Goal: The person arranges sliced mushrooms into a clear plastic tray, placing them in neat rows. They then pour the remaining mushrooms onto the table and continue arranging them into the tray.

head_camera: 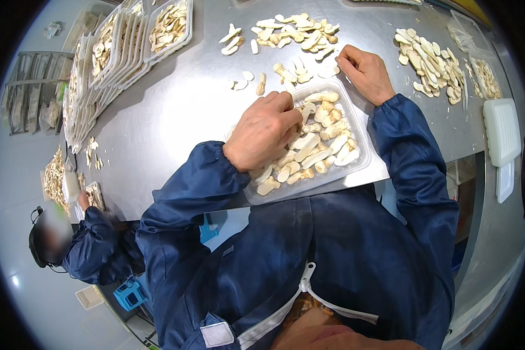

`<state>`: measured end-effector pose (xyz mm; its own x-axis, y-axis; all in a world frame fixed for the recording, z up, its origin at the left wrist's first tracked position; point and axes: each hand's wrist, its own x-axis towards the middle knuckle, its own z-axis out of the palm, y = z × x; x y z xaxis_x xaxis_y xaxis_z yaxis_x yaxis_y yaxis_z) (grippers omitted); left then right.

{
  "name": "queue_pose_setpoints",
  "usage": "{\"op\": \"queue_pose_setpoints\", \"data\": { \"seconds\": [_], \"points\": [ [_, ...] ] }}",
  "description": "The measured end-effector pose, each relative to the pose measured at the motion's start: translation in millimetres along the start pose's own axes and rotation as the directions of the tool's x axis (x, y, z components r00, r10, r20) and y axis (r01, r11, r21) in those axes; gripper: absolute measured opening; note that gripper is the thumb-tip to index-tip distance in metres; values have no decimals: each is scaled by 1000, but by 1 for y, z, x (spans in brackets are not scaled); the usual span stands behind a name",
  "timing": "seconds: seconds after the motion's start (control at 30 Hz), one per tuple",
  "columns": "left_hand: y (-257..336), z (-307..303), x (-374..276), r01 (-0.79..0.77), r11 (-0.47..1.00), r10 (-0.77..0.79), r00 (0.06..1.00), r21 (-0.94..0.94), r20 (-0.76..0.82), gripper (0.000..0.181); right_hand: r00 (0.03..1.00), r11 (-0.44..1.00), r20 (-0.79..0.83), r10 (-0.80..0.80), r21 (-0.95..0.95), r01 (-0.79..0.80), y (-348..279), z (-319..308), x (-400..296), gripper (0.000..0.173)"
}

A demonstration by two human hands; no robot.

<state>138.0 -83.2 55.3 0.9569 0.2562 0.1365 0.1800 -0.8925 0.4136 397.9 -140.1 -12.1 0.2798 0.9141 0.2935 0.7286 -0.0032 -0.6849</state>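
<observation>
A clear plastic tray (pixel 363 151) holding sliced mushrooms (pixel 317 155) lies at the near edge of the steel table. My left hand (pixel 269 129) is over the tray's left side, its fingertips curled down among the slices; whether they pinch one is hidden. My right hand (pixel 365 72) rests just beyond the tray's far right corner, thumb and forefinger close to a pale mushroom slice (pixel 329 71) on the table; a hold on it cannot be made out. Past the tray lie loose mushroom pieces (pixel 284 72) and a larger spread of slices (pixel 295 33).
Stacked trays of slices (pixel 118 52) stand at the left on the steel table (pixel 157 109). Another slice pile (pixel 433 65) lies at the right, near white plastic trays (pixel 502 131). A co-worker (pixel 96 245) in blue works at the table's left end.
</observation>
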Motion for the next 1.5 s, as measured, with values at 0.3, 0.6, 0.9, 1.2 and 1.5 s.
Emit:
{"op": "queue_pose_setpoints", "data": {
  "seconds": [0.3, 0.6, 0.9, 1.2, 1.5],
  "points": [
    [-52, -20, 24, 138, 990, -133, 975, 11, -180, 23, 1000, 1000, -9, -7, 24, 7, 0, 1, 0, 27],
    [-94, -9, 56, 5, 987, -7, 1000, 162, 9, 20, 999, 1000, -24, -24, 10, 24, 3, 4, 1, 28],
    [-95, -7, 60, 42, 975, -53, 998, 220, 44, 14, 999, 999, -40, -36, 13, 36, 2, 3, -1, 27],
    [-95, -21, 51, 265, 953, -263, 964, -143, 35, 15, 999, 999, -38, -17, 29, 18, 2, 4, 0, 29],
    [8, -4, 44, -56, 991, 45, 994, -123, -95, 14, 999, 1000, -46, -18, 24, 20, 0, 1, -1, 28]
  ]
}}
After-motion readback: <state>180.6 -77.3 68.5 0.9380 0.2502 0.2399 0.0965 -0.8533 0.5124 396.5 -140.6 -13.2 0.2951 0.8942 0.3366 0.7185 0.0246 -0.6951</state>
